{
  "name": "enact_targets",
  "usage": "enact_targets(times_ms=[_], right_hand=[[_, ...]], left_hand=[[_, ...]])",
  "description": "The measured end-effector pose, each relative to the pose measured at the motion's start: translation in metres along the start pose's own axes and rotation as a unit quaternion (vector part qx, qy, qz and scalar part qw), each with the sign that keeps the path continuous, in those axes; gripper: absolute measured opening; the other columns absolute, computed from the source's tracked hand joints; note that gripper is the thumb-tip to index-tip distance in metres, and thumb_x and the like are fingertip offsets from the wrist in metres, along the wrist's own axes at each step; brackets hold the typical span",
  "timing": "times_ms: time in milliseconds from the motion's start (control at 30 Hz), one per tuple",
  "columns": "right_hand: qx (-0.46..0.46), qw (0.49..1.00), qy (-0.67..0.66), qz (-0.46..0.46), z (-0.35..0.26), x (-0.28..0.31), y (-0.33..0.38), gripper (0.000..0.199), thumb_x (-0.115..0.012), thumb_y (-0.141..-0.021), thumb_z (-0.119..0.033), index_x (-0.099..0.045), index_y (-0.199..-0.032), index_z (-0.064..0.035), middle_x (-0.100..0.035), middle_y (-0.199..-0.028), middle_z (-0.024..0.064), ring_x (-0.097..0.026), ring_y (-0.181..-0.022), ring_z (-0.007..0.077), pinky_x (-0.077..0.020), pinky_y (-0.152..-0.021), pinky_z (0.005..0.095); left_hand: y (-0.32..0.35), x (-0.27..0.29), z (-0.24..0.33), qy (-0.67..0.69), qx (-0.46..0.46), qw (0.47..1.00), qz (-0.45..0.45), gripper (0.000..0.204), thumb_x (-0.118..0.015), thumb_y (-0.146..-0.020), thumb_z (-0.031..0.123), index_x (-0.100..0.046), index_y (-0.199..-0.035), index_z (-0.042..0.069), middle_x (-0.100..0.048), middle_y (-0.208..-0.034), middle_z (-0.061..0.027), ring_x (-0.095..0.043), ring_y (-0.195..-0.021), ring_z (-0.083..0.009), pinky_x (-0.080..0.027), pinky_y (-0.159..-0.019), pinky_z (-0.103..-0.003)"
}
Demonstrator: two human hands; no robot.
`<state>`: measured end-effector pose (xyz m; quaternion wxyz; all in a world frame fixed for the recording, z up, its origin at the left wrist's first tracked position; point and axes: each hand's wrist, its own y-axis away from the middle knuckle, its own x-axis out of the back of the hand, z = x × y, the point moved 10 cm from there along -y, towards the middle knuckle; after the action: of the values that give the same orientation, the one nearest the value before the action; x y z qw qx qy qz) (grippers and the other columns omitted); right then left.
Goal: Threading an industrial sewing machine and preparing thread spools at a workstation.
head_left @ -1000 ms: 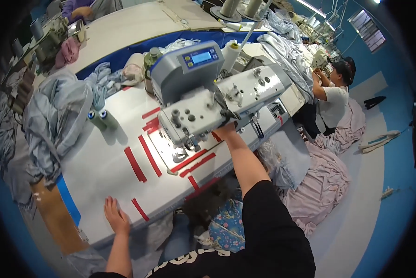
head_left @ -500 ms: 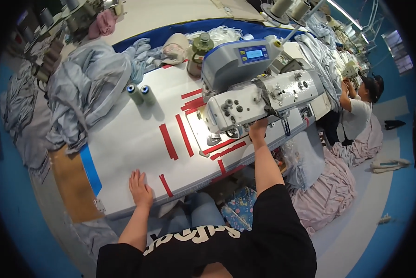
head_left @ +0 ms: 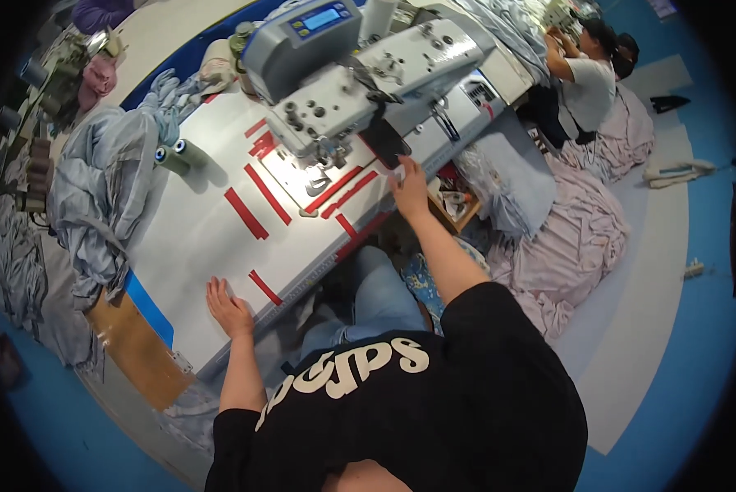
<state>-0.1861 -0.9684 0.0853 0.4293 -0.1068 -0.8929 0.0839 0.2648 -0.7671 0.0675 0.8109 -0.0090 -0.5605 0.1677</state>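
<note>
right hand (head_left: 409, 190): fingertips at near end of dark slab (head_left: 387, 143), pinch or mere touch cannot be told | slab: on table (head_left: 192, 242), near front edge, just beside sewing machine (head_left: 327, 102) | left hand (head_left: 230, 309): flat on table, fingers extended | red tape (head_left: 246, 215): between left hand and machine | two spools (head_left: 171, 161): farther back, beside grey cloth (head_left: 97, 193)
</note>
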Motion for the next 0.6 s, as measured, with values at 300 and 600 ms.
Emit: enact_targets(times_ms=[300,600], right_hand=[[-0.026,0.992,-0.038,-0.114,0.051,0.023,0.108,0.042,-0.059,-0.076,-0.006,-0.050,-0.117,-0.0074,-0.044,-0.125,0.0159,-0.044,-0.113,0.0345,-0.0375,-0.096,0.0384],[-0.029,0.974,-0.200,-0.103,0.102,0.083,-0.042,0.027,-0.054,-0.081,0.001,-0.054,-0.108,-0.0021,-0.058,-0.101,0.0134,-0.061,-0.086,0.0231,-0.0503,-0.070,0.0290]], left_hand=[[-0.006,-0.015,-0.001,-0.071,-0.032,0.997,0.010,0.054,-0.044,-0.076,0.001,-0.039,-0.130,0.007,-0.036,-0.136,-0.0132,-0.029,-0.129,-0.0317,-0.023,-0.107,-0.043],[-0.015,-0.046,-0.047,0.020,0.225,0.974,-0.010,0.048,-0.048,-0.078,0.005,-0.042,-0.126,0.002,-0.039,-0.133,-0.0166,-0.036,-0.124,-0.0329,-0.029,-0.103,-0.040]])
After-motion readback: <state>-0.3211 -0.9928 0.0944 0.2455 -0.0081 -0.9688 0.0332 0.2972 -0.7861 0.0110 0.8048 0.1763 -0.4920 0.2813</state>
